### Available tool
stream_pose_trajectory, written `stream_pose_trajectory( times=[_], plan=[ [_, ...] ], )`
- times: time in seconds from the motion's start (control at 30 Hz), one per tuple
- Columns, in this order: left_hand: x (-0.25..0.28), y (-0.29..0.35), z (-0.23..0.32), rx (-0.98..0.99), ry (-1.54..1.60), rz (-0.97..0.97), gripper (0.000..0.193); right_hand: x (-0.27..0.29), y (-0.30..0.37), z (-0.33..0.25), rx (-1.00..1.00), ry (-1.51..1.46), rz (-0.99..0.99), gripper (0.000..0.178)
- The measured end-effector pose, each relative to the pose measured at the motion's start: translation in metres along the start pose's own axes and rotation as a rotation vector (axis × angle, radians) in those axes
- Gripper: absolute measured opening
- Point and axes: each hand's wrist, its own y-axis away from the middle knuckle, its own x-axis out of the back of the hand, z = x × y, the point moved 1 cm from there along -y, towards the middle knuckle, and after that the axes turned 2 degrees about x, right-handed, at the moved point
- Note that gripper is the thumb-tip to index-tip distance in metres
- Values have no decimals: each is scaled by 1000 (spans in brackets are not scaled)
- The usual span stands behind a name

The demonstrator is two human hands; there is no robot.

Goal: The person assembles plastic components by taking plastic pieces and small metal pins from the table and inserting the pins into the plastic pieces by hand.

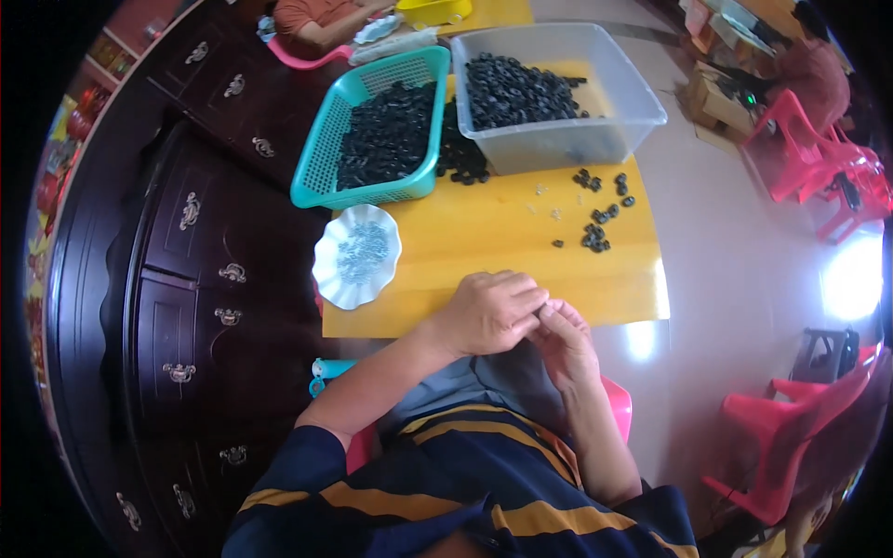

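Note:
Over the near edge of the yellow table (465,228), my left hand (493,312) and my right hand (566,344) meet with fingertips pinched together. A small dark piece (540,312) shows between them, mostly covered by my fingers, so its kind cannot be made out. To the left of my hands sits a white scalloped dish (326,263) holding many thin, shiny metal bits (363,251). Right of centre lie several small black parts (595,238) in loose groups, with a few tiny clear bits (556,214) beside them.
A teal perforated basket (316,153) full of black pieces stands at the back left. Beside it is a clear plastic bin (558,149) with black parts. Dark drawers (200,223) line the left. Pink chairs (791,428) stand at right; other people sit farther off.

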Motion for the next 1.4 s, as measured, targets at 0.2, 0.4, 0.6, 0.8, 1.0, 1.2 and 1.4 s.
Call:
stream_pose_trajectory(
  times=[0.2, 0.4, 0.6, 0.8, 1.0, 1.2, 1.4],
  plan=[
    [1, 6, 0, -10, 10, -27, 23, 4, 0, 5, -25, 63, 0, 8],
    [5, 2, 3, 97, 95, -37, 27, 1, 1, 2, -1, 76, 24, 9],
    [2, 4, 3, 47, 48, 9, 24, 2, -1, 1, 7, 92, -2, 11],
    [0, 3, 1, 169, 137, -40, 28, 1, -2, -1, -9, 46, 32, 14],
    [15, 5, -15, 372, 241, -6, 33, -6, 1, 0, -56, 121, 26, 14],
    [82, -15, -125, 363, -348, 329, 34, -6, 3, -1, -55, 191, 65, 12],
    [90, -33, -114, 356, -483, 320, 40, -3, 0, -1, -43, 163, 67, 12]
  ],
)
